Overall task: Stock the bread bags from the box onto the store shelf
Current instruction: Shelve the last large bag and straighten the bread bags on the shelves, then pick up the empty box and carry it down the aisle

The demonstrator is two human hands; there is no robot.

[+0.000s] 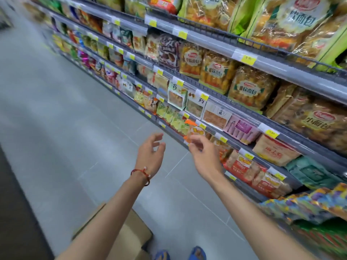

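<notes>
I'm looking down the aisle of a grocery shop: long grey tiered shelves [272, 67] run along my right, packed with bagged bread [251, 89] and other packaged snacks. Yellow price tags [248, 58] line each shelf edge. A cardboard box [131, 235] sits on the grey tiled floor [56, 109] beside them.

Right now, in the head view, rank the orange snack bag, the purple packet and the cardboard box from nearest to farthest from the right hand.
1. Orange snack bag: just beyond the right hand, straight ahead.
2. Purple packet: higher up, to the right.
3. Cardboard box: on the floor, down to the left.
</notes>
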